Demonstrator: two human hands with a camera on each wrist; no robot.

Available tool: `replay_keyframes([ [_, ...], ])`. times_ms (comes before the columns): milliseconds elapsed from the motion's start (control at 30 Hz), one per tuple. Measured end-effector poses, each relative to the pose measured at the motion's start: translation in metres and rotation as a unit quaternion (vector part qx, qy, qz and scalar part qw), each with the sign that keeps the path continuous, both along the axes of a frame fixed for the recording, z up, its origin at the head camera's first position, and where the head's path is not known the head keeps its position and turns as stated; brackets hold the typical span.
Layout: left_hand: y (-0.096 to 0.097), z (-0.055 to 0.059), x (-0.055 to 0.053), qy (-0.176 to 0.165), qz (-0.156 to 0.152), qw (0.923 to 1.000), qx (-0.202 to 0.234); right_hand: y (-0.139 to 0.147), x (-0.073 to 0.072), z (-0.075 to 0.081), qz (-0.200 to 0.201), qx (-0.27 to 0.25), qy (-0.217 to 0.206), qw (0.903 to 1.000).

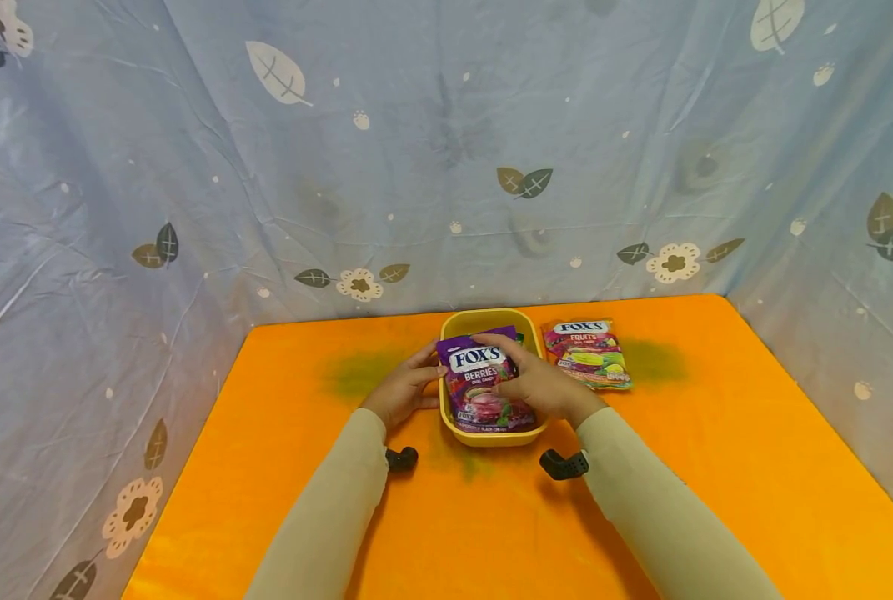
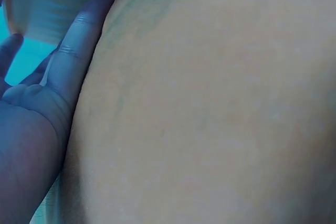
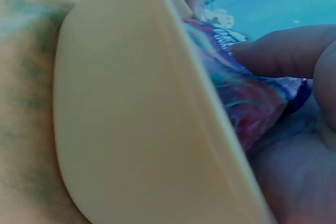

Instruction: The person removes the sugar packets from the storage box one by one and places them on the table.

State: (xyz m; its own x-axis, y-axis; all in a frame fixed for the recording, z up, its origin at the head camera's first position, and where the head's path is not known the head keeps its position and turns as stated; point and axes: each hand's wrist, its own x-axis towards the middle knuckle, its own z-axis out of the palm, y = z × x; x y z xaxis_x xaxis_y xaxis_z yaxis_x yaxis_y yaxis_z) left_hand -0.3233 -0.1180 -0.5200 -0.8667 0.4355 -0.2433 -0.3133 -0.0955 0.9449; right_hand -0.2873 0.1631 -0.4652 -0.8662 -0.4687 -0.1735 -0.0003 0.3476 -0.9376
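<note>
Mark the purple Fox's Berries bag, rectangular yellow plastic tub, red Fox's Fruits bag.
Purple Berries bag (image 1: 478, 383), head view, printed front.
Yellow tub (image 3: 123, 98), right wrist view, outer wall.
Red Fruits bag (image 1: 587, 357), head view, printed front.

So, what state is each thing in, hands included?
Right hand: gripping the Berries packet.
Left hand: fingers spread at the yellow tub.
Berries packet: printed front up, at the tub's open top.
Yellow tub: upright, uncovered.
Fruits packet: lying printed side up, outside the tub.
Curtain: hanging, creased.
</note>
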Motion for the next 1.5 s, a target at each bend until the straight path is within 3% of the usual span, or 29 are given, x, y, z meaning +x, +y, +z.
replay_keyframes([
  [333,0.0014,0.0016,-0.0003,0.004,0.000,1.0000,-0.007,0.0027,-0.0035,-0.0008,0.020,-0.027,-0.012,0.9994],
  [633,0.0014,0.0036,-0.0018,0.008,-0.001,1.0000,0.001,0.0026,-0.0023,-0.0004,-0.037,-0.080,-0.021,0.9959],
  [800,0.0007,0.0034,-0.0021,0.007,-0.002,1.0000,0.001,0.0018,-0.0015,-0.0020,-0.069,-0.127,-0.024,0.9893],
  [1000,0.0006,0.0015,-0.0019,0.003,0.002,1.0000,0.003,0.0030,-0.0015,-0.0061,-0.103,-0.201,-0.021,0.9740],
  [1133,0.0010,0.0014,-0.0015,0.001,0.004,1.0000,0.004,0.0040,-0.0012,-0.0054,-0.116,-0.224,-0.026,0.9674],
  [1500,0.0013,0.0005,0.0004,0.006,0.001,1.0000,-0.007,0.0006,0.0023,-0.0028,-0.106,-0.263,-0.033,0.9584],
])
